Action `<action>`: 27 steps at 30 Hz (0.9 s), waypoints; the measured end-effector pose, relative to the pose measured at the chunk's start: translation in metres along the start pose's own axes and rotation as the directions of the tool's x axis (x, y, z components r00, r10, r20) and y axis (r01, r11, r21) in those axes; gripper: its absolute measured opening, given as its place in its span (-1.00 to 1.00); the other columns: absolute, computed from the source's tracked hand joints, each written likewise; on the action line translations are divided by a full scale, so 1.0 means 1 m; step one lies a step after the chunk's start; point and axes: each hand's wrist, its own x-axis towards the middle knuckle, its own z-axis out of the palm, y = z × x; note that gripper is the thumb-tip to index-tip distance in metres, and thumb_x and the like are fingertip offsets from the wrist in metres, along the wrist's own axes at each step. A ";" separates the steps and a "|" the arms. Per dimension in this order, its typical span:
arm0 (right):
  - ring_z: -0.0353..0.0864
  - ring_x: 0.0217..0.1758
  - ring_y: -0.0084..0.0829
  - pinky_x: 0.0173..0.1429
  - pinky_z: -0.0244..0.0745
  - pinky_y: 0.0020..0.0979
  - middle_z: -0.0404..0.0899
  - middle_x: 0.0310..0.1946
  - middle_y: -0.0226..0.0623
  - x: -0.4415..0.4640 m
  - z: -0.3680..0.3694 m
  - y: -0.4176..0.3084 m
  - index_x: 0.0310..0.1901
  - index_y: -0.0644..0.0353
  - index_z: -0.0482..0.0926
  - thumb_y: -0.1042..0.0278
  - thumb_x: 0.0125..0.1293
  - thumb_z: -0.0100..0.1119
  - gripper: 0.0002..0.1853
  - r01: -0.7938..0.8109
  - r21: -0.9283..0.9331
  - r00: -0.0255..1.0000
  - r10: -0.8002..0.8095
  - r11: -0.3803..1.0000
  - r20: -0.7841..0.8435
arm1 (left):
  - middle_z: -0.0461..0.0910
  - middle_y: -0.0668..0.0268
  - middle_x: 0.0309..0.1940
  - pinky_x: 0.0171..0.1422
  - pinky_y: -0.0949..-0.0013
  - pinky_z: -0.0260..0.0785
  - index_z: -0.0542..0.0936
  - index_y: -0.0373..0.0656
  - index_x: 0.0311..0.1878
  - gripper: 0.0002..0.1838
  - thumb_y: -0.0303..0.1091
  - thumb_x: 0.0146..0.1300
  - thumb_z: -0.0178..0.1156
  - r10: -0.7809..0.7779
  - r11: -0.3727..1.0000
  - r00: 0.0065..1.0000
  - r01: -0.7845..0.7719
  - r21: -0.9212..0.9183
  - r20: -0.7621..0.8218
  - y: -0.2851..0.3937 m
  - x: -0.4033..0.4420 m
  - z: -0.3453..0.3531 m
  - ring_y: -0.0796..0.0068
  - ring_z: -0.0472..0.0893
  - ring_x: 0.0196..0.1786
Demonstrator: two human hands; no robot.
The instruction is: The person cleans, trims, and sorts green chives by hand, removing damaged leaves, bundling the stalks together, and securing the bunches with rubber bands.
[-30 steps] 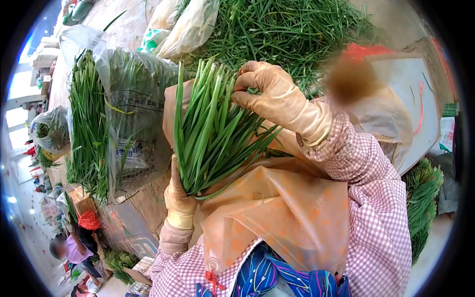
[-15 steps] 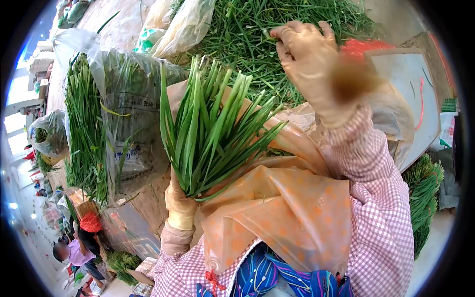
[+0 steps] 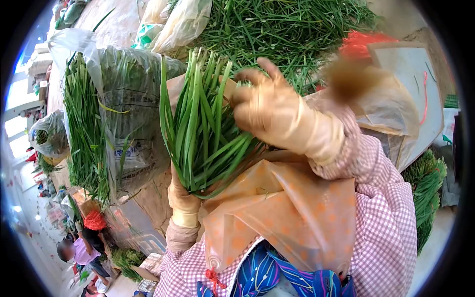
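My left hand (image 3: 184, 204), in a beige glove, is closed around the lower end of a bunch of garlic chives (image 3: 198, 123). The bunch stands up and fans out, pale cut ends at the top. My right hand (image 3: 267, 106), gloved the same way, is over the bunch's right side, thumb side raised. Its fingers are smeared by motion, and whether a stalk is between them cannot be made out. Behind it lies a large loose pile of garlic chives (image 3: 277, 29). An orange-patterned plastic apron (image 3: 282, 203) spreads below my hands.
Left of the bunch stands a clear plastic bag (image 3: 131, 109) packed with chives. Red ties (image 3: 361, 43) and a pale board (image 3: 410, 64) lie at the right. Tied bundles (image 3: 429, 198) stand at lower right. A person (image 3: 84, 251) is at far lower left.
My right hand has come from the loose pile down and left to the bunch, now covering its right side. My left hand still grips the bunch, nearly unmoved.
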 end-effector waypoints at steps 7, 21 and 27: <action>0.59 -0.02 -0.25 0.23 0.35 0.02 0.61 -0.25 -0.36 -0.004 -0.029 0.004 -0.30 0.03 0.60 0.31 0.05 0.21 -0.85 -0.040 -0.070 0.981 0.025 0.997 -0.192 | 0.47 0.15 0.23 0.22 0.23 0.47 0.23 -0.14 0.40 -0.07 -0.63 -0.07 0.46 -0.094 0.970 0.994 0.104 -0.219 0.052 0.005 0.000 0.003 0.30 0.56 0.17; 0.64 -0.24 0.02 -0.10 0.53 -0.11 0.65 -0.35 -0.05 0.060 0.010 0.007 -0.14 0.07 0.64 0.18 0.24 0.14 -0.76 -0.544 0.211 0.835 0.501 0.812 0.227 | 0.36 0.08 0.32 0.24 0.21 0.43 -0.09 -0.02 0.54 0.16 -0.66 -0.06 0.42 -0.002 1.000 1.000 0.002 -0.006 0.019 0.025 0.003 0.003 0.25 0.51 0.22; 0.66 -0.38 -0.06 -0.25 0.56 -0.16 0.62 -0.47 -0.08 0.046 0.005 0.055 -0.26 0.10 0.63 0.36 0.24 0.05 -0.85 -0.380 -0.378 0.918 0.395 0.844 -0.041 | 0.37 0.09 0.31 0.26 0.21 0.41 -0.07 -0.05 0.53 0.25 -0.58 -0.19 0.55 0.009 0.992 1.000 -0.008 -0.129 0.011 -0.001 -0.002 0.006 0.24 0.49 0.25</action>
